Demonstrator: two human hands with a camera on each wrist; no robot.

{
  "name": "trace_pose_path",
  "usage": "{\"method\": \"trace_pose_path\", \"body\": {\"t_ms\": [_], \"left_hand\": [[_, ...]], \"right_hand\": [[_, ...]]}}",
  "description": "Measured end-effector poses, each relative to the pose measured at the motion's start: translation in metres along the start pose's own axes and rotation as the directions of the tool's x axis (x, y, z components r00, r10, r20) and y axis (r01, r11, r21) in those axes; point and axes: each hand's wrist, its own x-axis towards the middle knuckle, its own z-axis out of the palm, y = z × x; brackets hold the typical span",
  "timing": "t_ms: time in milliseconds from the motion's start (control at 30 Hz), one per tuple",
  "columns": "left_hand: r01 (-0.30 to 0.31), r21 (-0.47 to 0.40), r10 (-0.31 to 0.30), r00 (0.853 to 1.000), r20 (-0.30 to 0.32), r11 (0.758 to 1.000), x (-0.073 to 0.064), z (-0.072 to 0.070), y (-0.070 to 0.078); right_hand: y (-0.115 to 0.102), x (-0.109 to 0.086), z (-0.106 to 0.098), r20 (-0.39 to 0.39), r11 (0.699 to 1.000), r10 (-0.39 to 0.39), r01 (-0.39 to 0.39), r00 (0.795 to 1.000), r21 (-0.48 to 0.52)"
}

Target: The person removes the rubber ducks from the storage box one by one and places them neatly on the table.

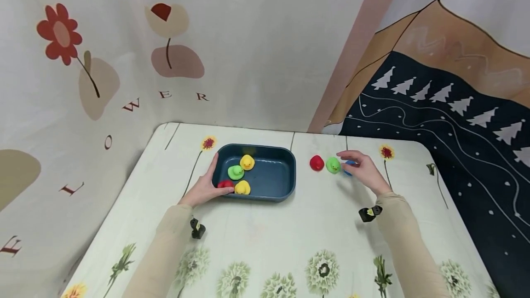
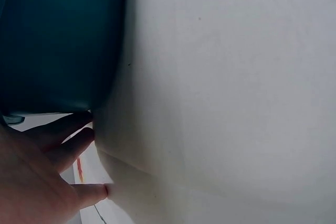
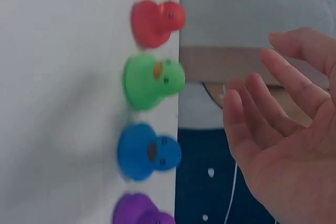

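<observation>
My left hand (image 1: pixel 205 191) holds the left end of a dark blue rectangular tub (image 1: pixel 281 194), thumb at the near rim and fingers along the outer left side. Inside are two yellow rubber ducks (image 1: pixel 247 163), a green duck (image 1: pixel 235 172) and a red duck (image 1: pixel 225 184) partly covered by the thumb. My right hand (image 1: pixel 364 169) hovers with relaxed fingers by a blue duck (image 3: pixel 142 152), apart from it. The blue duck stands in a row with another red duck (image 1: pixel 316 163), another green duck (image 1: pixel 333 165) and a purple duck (image 3: pixel 139 211), which the head view hides.
A white floral cloth (image 1: pixel 265 233) covers the table. Behind it hangs a pale printed curtain (image 1: pixel 256 59), with a dark tree-patterned part (image 1: pixel 455 151) at the right. Each wrist carries a small black device (image 1: pixel 370 213).
</observation>
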Motion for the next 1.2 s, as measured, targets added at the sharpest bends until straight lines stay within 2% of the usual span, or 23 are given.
{"method": "trace_pose_path", "body": {"t_ms": [300,533,700,867,1000,1200], "left_hand": [[-0.005,-0.012,0.005,1.000,0.003,1.000,0.001,0.002,0.001],[-0.010,-0.014,0.010,1.000,-0.002,1.000,0.002,0.003,0.001],[0.006,-0.008,-0.006,1.000,-0.005,1.000,0.001,0.002,0.000],[0.008,-0.023,-0.008,1.000,0.000,1.000,0.001,0.002,-0.001],[0.004,-0.019,-0.004,1.000,-0.001,1.000,0.001,0.001,0.000],[0.001,-0.010,-0.001,1.000,-0.001,1.000,0.001,0.002,0.001]], "right_hand": [[-0.017,0.009,0.030,0.049,0.991,-0.061,0.054,0.997,0.122],[-0.034,0.016,0.050,0.074,0.989,-0.076,0.065,0.994,0.135],[-0.047,0.019,0.069,0.094,0.980,-0.093,0.074,0.991,0.186],[-0.059,0.022,0.090,0.116,0.966,-0.147,0.118,0.982,0.231],[-0.067,0.023,0.105,0.135,0.964,-0.165,0.131,0.977,0.229],[-0.074,0.026,0.124,0.186,0.958,-0.166,0.115,0.968,0.261]]}}
